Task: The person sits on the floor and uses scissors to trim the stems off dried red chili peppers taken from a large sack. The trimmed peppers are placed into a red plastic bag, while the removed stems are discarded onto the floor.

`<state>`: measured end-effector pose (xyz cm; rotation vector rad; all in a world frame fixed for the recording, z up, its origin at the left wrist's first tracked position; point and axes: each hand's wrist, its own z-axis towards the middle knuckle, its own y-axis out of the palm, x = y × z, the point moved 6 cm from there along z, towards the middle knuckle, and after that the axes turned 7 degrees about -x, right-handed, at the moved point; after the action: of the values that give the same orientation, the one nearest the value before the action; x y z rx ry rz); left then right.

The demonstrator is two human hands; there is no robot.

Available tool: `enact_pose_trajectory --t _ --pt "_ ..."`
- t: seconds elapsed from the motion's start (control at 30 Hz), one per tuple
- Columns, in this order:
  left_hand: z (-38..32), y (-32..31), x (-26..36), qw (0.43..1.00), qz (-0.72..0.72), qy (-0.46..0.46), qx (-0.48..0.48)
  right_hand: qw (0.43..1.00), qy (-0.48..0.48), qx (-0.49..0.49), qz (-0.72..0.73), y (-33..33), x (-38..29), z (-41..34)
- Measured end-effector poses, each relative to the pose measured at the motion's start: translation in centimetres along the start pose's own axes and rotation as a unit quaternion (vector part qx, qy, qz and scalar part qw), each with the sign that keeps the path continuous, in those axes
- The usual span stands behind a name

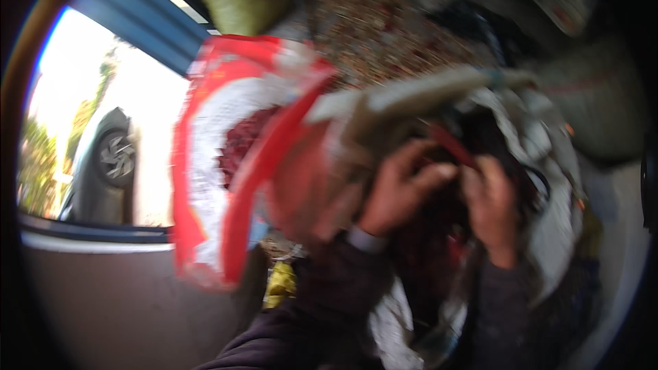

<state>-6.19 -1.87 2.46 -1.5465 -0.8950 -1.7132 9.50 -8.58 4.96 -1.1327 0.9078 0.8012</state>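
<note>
A long dark-red strip-like object point(450, 144), possibly a dried chili, is pinched in the fingers of my right hand point(491, 205). My left hand point(406, 185) is just to its left, thumb and fingers curled close to the strip. Blur hides whether it grips anything. Both hands are over the mouth of a large whitish woven sack point(552, 246), its rim rolled down. Dark red contents point(426, 252) show dimly inside it. Left of the hands stands a red-and-white printed bag point(198, 205), with dark red pieces point(247, 139) in its mouth.
Brownish debris and stem-like bits point(360, 36) cover the floor beyond the sack. A yellowish full sack point(247, 0) stands at the back, a grey-green sack point(596, 97) at the right. At the left, a low wall point(123, 293) borders an opening, with a car wheel point(117, 156) outside.
</note>
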Motion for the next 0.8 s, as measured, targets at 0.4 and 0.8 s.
enact_pose_trajectory --t 0.4,0.8 --pt "0.4 0.9 -0.5 0.998 -0.021 -0.059 0.028 0.965 -0.115 -0.003 -0.237 2.3 0.9 -1.3" --pt "-0.1 1.9 2.5 0.928 0.311 0.203 0.002 0.995 -0.073 0.023 -0.061 -0.7 -0.4 -1.0"
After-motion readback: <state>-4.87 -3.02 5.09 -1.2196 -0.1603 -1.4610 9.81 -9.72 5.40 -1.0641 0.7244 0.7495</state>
